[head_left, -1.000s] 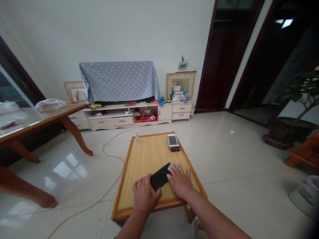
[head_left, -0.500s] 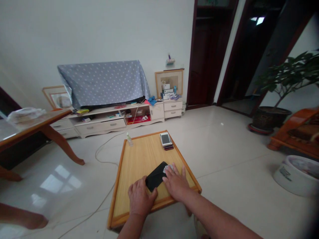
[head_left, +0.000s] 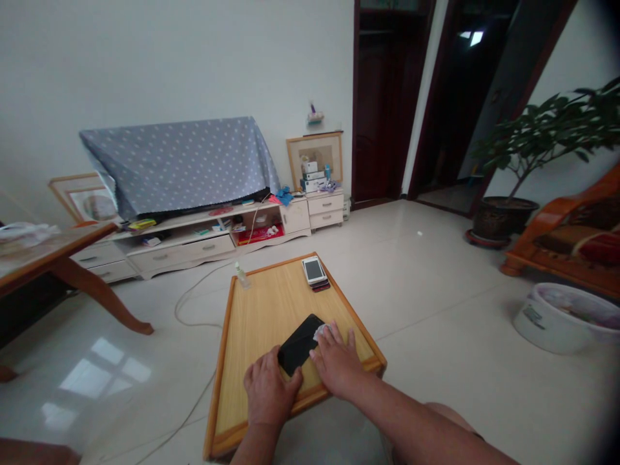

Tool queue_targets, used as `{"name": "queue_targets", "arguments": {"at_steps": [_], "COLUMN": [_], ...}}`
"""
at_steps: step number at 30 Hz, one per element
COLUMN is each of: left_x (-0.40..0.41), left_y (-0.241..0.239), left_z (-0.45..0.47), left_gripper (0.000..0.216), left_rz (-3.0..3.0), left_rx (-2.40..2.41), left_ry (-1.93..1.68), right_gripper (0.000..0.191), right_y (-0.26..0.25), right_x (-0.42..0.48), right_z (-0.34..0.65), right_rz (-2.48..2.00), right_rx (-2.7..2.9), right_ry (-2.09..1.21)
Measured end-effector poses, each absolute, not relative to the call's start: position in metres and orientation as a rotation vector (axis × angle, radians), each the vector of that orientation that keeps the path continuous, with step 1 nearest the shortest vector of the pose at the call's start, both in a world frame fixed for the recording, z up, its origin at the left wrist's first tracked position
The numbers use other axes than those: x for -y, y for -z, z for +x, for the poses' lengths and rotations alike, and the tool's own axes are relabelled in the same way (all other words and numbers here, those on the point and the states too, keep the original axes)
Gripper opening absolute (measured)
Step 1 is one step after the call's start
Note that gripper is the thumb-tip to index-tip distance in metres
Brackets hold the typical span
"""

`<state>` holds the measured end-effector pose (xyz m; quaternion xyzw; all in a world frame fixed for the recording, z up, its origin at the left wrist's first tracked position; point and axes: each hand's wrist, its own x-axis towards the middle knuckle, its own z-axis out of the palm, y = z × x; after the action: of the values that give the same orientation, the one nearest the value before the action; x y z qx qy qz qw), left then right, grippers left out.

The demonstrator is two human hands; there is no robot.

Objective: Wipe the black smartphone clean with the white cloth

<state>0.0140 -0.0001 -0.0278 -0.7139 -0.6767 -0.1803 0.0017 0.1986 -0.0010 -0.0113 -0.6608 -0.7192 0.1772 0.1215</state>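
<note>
A black phone (head_left: 299,343) lies face up on a low wooden table (head_left: 256,316). My left hand (head_left: 268,391) grips the phone's near end, fingers curled round it. My right hand (head_left: 335,359) lies flat beside the phone, fingers spread, pressing a small whitish cloth (head_left: 320,332) against the phone's right edge. A white phone (head_left: 314,270) rests on top of a dark red one at the table's far right corner. A small clear bottle (head_left: 241,276) stands at the far left corner.
A white cable (head_left: 191,303) trails across the tiled floor left of the table. A TV stand (head_left: 194,239) with a cloth-covered screen lines the wall. A larger wooden table (head_left: 72,258) stands left. A potted plant (head_left: 504,213), wooden bench (head_left: 562,248) and white basin (head_left: 557,316) are right.
My head has turned right, so the whole scene has shifted left and the plant, bench and basin have come into view. Both hands stay on the black phone and cloth.
</note>
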Motion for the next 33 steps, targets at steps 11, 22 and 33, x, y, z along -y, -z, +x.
{"name": "queue_targets", "arguments": {"at_steps": [11,22,33], "left_x": [0.001,-0.003,-0.005], "left_y": [0.024,0.029,0.036], "left_z": [0.016,0.012,0.008], "left_gripper": [0.054,0.058,0.058], "left_rz": [-2.248,-2.266,-2.278], "left_rx": [2.133,2.184,2.187], "left_ry": [0.579,0.543,0.551], "right_gripper": [0.063,0.058,0.055], "right_y": [0.005,0.003,0.000], "right_x": [-0.001,-0.001,0.001], "right_z": [0.199,0.191,0.179], "right_rz": [-1.955,-1.792,-1.549], "right_rx": [2.095,2.165,2.287], "right_ry": [-0.511,-0.508,-0.635]}}
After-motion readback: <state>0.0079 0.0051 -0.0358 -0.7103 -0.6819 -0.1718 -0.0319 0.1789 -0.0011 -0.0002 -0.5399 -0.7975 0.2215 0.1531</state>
